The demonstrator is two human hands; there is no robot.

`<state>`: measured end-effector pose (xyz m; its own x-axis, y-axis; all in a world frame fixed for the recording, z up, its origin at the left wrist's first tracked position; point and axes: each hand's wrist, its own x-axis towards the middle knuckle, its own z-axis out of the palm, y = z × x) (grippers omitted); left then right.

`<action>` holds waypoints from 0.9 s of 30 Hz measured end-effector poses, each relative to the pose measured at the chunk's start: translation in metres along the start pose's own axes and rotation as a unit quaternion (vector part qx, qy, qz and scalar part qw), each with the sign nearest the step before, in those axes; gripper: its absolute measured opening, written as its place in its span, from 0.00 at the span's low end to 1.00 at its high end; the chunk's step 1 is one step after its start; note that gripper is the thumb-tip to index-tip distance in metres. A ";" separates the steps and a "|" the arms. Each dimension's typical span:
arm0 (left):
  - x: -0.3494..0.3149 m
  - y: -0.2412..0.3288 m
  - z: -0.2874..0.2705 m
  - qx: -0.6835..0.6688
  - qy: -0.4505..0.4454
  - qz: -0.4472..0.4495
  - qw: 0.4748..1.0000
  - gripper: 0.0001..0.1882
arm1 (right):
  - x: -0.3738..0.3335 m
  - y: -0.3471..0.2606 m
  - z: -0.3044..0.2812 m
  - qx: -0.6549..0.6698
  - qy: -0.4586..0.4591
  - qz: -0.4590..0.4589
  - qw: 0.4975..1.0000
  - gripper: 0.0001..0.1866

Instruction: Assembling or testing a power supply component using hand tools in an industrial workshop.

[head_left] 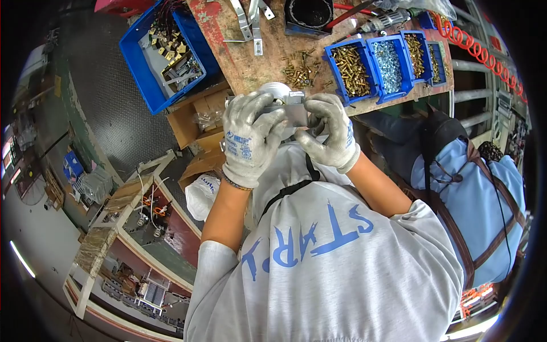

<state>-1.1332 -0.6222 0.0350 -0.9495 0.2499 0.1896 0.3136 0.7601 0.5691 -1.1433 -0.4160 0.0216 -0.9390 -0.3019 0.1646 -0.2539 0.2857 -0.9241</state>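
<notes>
Between my two hands, just off the workbench's near edge, is a grey boxy metal part point(297, 113) with a flat face. My left hand point(250, 134), in a whitish knit work glove, has its fingers closed round the part's left side. From the other side my right hand point(330, 134), gloved alike, grips the right edge with thumb and bent fingers. A round white thing point(275, 89) shows just behind the part; whether it belongs to it I cannot tell. Beyond the hands, a loose pile of brass-coloured screws point(302, 69) lies on the worn wooden workbench point(222, 60).
Blue bins point(348, 68) of brass screws and silvery fasteners line the bench's right side. Behind them lies a power driver point(387, 21) near a red coiled hose point(461, 40). Bent metal strips point(250, 23) lie far left. A blue crate point(149, 85) holds small parts; a person in blue point(473, 199) is at right.
</notes>
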 end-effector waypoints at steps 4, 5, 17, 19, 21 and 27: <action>0.013 0.012 -0.024 0.030 -0.022 -0.035 0.999 0.29 | -0.010 0.009 0.005 0.052 0.048 0.034 0.997 0.29; 0.016 0.020 -0.034 0.108 -0.072 -0.059 0.990 0.39 | -0.009 0.008 0.006 0.072 0.061 0.021 0.995 0.28; 0.051 0.030 -0.012 0.232 -0.314 -0.120 0.913 0.42 | -0.047 0.018 -0.018 0.147 0.129 0.044 0.980 0.27; 0.055 0.030 -0.023 0.189 -0.371 -0.137 0.899 0.42 | -0.040 0.011 -0.019 0.153 0.137 0.026 0.978 0.26; 0.043 0.028 -0.038 0.154 -0.341 -0.096 0.922 0.42 | -0.030 -0.001 -0.018 0.152 0.150 -0.004 0.977 0.25; -0.035 0.022 -0.102 0.031 -0.200 -0.204 0.958 0.46 | -0.012 -0.027 -0.017 0.164 0.211 -0.080 0.960 0.30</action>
